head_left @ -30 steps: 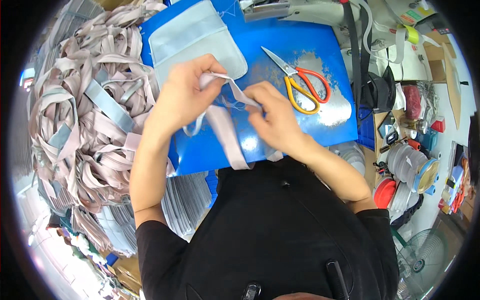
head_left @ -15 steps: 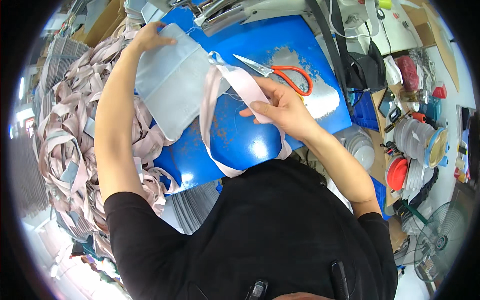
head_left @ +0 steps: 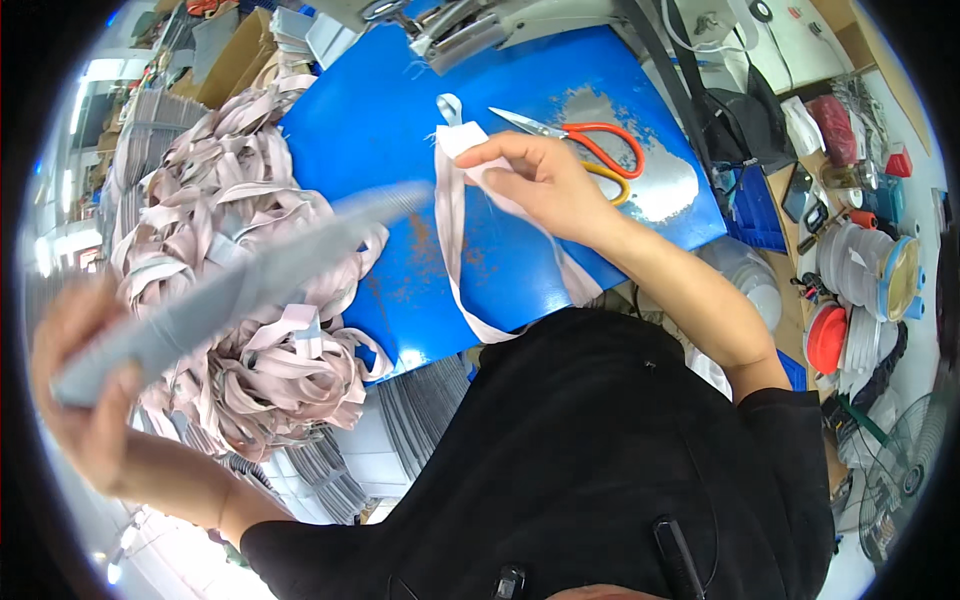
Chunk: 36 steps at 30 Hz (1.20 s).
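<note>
Out at the far left, my left hand grips one end of a grey fabric panel, which is smeared by motion and held over the heap of straps. Above the blue table, my right hand pinches the upper end of a pale pink fabric strap near its white patch and small grey-blue loop. The strap hangs in a long curve toward my body. Just beyond my right hand lie scissors with one red and one yellow handle, blades pointing left.
A big heap of pink and grey straps stands left of the table. Stacks of grey panels sit below its near edge. Metal machine parts rise at the far edge. Spools and clear tubs crowd the right, with a fan nearer.
My left hand has carried the grey panel off the table, toward the left and nearer me. My right hand has shifted slightly up along the strap, still holding it.
</note>
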Each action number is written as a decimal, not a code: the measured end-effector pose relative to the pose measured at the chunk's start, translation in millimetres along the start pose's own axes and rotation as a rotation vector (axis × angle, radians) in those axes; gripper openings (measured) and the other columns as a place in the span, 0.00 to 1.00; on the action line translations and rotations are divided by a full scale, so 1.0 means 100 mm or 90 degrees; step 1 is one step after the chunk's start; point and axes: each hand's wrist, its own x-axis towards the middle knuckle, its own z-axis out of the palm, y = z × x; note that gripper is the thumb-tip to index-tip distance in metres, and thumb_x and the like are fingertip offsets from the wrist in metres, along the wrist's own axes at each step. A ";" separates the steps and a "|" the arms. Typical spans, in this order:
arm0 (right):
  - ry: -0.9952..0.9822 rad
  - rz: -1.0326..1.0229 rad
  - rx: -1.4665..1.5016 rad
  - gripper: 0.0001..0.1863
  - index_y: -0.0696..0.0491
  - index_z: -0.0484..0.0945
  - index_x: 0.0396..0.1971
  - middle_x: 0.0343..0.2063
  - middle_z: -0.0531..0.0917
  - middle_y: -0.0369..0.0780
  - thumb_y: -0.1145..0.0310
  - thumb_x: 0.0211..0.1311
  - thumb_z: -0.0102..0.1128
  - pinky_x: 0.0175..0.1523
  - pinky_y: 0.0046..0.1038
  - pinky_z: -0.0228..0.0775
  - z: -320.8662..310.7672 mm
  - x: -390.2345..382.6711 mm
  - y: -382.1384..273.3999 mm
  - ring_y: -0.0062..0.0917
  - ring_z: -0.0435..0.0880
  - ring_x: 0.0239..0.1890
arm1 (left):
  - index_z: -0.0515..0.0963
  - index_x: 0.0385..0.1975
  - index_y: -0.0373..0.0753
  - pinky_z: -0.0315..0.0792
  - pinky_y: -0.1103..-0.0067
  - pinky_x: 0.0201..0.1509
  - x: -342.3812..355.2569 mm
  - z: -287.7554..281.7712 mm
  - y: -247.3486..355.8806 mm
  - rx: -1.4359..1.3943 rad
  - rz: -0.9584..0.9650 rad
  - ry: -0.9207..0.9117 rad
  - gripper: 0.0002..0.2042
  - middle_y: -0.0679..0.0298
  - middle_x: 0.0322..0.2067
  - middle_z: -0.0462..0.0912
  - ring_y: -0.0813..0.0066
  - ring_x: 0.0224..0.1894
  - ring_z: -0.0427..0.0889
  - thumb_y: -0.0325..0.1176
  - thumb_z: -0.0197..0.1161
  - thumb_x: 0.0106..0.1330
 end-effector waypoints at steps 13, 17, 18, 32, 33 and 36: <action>-0.143 -0.161 -0.296 0.19 0.62 0.81 0.35 0.27 0.78 0.44 0.58 0.77 0.58 0.40 0.35 0.70 0.41 -0.01 -0.45 0.37 0.77 0.30 | 0.78 0.30 0.34 0.73 0.71 0.56 1.17 1.57 0.20 -0.187 0.242 -0.281 0.07 0.55 0.47 0.86 0.60 0.48 0.84 0.28 0.70 0.61; -0.165 -0.172 -0.314 0.19 0.61 0.79 0.32 0.26 0.75 0.45 0.59 0.76 0.60 0.38 0.35 0.68 0.39 -0.01 -0.49 0.42 0.75 0.30 | 0.75 0.29 0.34 0.75 0.69 0.55 1.51 1.65 0.50 -0.109 0.144 -0.646 0.09 0.60 0.33 0.80 0.59 0.43 0.84 0.30 0.68 0.64; -0.172 -0.134 -0.343 0.18 0.61 0.79 0.32 0.26 0.76 0.44 0.59 0.75 0.61 0.38 0.35 0.68 0.34 -0.04 -0.52 0.39 0.76 0.30 | 0.75 0.31 0.34 0.76 0.68 0.53 1.55 1.65 0.49 -0.124 0.146 -0.659 0.09 0.61 0.31 0.80 0.62 0.41 0.83 0.30 0.68 0.66; -0.052 0.034 -0.127 0.14 0.56 0.78 0.26 0.29 0.84 0.35 0.67 0.63 0.74 0.31 0.24 0.66 0.09 -0.23 -0.27 0.17 0.77 0.26 | 0.78 0.30 0.35 0.71 0.79 0.47 1.03 1.80 -0.22 -0.349 0.112 -0.334 0.09 0.63 0.34 0.82 0.76 0.37 0.78 0.28 0.73 0.64; -0.057 0.050 -0.113 0.14 0.56 0.77 0.27 0.29 0.84 0.35 0.67 0.64 0.74 0.30 0.24 0.66 0.09 -0.24 -0.27 0.15 0.76 0.26 | 0.78 0.30 0.35 0.71 0.79 0.47 0.99 1.82 -0.23 -0.377 0.111 -0.311 0.08 0.62 0.35 0.82 0.76 0.37 0.78 0.28 0.73 0.64; -0.065 0.071 -0.062 0.14 0.55 0.76 0.29 0.29 0.83 0.34 0.67 0.65 0.73 0.32 0.23 0.67 0.08 -0.25 -0.22 0.13 0.76 0.27 | 0.79 0.30 0.36 0.72 0.79 0.48 0.95 1.84 -0.27 -0.410 0.164 -0.263 0.07 0.59 0.38 0.84 0.75 0.40 0.80 0.26 0.73 0.63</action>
